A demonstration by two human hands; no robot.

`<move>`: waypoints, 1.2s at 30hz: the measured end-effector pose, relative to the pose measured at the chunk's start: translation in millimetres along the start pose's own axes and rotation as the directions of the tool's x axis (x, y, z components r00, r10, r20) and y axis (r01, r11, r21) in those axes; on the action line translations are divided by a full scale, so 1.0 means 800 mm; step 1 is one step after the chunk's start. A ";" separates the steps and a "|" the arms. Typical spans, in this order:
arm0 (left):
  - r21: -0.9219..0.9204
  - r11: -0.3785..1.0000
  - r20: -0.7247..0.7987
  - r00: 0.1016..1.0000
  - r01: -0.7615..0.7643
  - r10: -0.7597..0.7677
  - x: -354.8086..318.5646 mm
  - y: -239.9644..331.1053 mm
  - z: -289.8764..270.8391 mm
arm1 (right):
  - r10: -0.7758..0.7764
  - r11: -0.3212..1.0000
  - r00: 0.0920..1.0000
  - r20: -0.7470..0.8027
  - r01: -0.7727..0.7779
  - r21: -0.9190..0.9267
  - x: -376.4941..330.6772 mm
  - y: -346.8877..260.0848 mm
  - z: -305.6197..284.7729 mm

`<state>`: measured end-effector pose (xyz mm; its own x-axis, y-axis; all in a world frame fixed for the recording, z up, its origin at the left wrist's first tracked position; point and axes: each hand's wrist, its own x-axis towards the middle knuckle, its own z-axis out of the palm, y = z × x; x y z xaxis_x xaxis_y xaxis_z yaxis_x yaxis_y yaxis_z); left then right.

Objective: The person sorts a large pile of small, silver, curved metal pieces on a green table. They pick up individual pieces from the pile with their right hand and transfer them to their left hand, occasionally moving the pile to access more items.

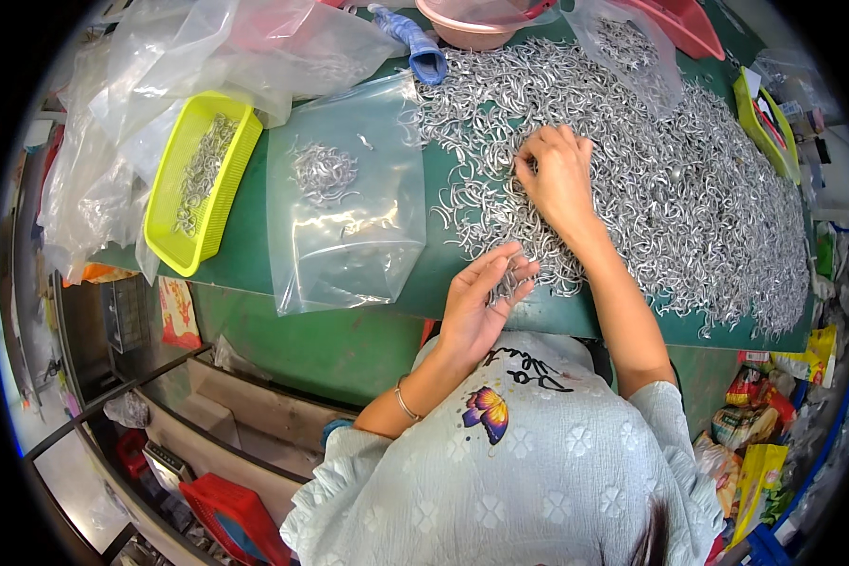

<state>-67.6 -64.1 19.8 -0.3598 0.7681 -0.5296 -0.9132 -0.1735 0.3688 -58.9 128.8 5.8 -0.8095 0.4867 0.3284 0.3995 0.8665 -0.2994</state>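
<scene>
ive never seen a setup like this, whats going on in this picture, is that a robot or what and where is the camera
No robot here: these are one person's bare hands. The camera sits on the person's head and looks down; its very wide lens bends straight edges. Picture left is the person's left.

A large pile of curved silvery pieces covers much of a green table. Left of it lies a clear bag with a small heap on or in it, then a yellow-green basket holding more pieces.

The left hand holds several pieces in its curled fingers. The right hand is at the pile; whether it grips one is hidden.
</scene>
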 end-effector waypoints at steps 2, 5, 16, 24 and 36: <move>0.013 1.000 -0.053 0.998 -0.023 0.023 0.001 0.002 0.007 | -0.016 0.998 0.999 -0.037 0.018 0.058 -0.002 0.001 0.001; -0.004 0.999 0.064 0.997 -0.032 0.032 0.007 -0.001 -0.003 | -0.060 0.997 0.993 -0.097 0.065 0.040 -0.002 -0.006 0.000; -0.078 0.994 -0.011 0.997 -0.078 0.077 0.015 0.006 0.002 | -0.039 0.801 0.949 0.314 -0.158 0.578 -0.008 -0.005 -0.055; -0.119 0.991 0.124 0.990 -0.058 0.073 0.035 0.013 0.001 | -0.017 0.876 0.994 -0.109 0.067 0.477 0.087 0.036 -0.062; -0.218 0.976 0.015 1.000 0.007 -0.003 0.038 0.018 -0.007 | 0.371 0.924 0.921 0.117 -0.354 -0.144 0.262 0.050 -0.077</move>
<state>-92.6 -46.6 4.4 -0.3539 0.7777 -0.5195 -0.9353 -0.2985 0.1902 -186.3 272.4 117.6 -0.6479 0.7568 0.0868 0.7175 0.6446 -0.2640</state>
